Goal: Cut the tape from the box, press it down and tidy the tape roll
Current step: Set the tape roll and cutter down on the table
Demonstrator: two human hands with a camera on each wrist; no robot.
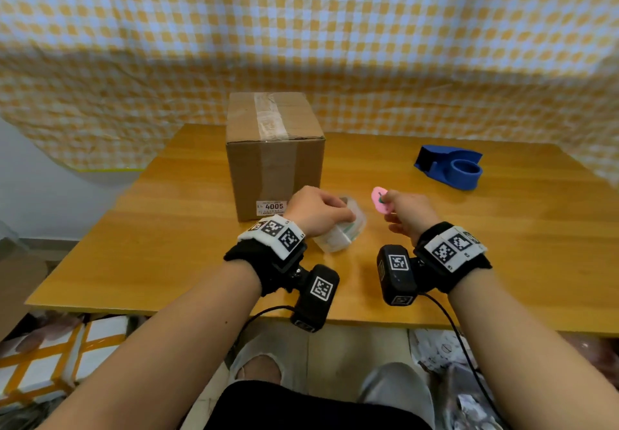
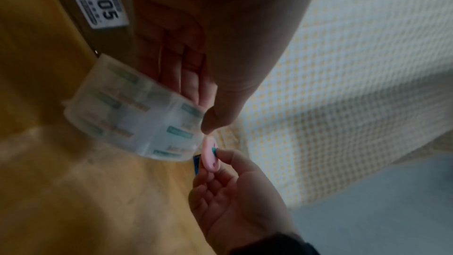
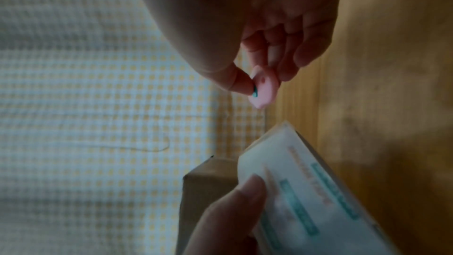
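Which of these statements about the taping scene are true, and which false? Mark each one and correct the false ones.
1. The left hand holds the tape roll. True.
2. The right hand is empty. False: it pinches a pink cutter.
3. The blue dispenser stands on the box. False: it sits on the table, to the box's right.
4. The box label reads 4005. True.
5. The box top is taped. True.
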